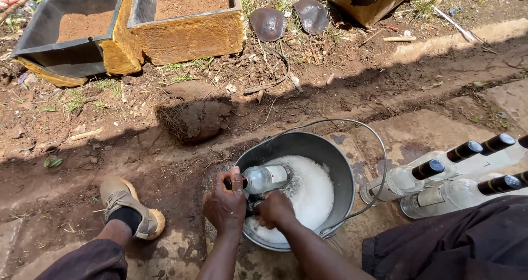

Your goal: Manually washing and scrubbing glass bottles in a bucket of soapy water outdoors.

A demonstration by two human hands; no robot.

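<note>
Glass bottle in soapy water: wet, slick, breakable

Glass is what you have in hand, so treat the bottle as stiff, fragile and slippery; it lies on its side over the near-left rim of the bucket, just above the foam, and its wet surface and label will likely slide under your fingers. It looks clear and mostly empty, so it should be light. Your left hand is closed around the neck end, at the narrowest part. Your right hand sits just below the bottle, fingers curled down in the suds; you cannot tell from here whether it grips anything. The body is the safer place to hold, one hand at the neck and one around the wide middle, kept low over the water.

Count outward:
- one bottle in your hand
- one grey metal bucket with a wire handle
- at least four black-capped bottles lying right of the bucket on the stone, perhaps more past the edge
- two foam-sided boxes of soil at the top left
- two dark curved shells in the grass
- one shoe in view, to your left
</note>
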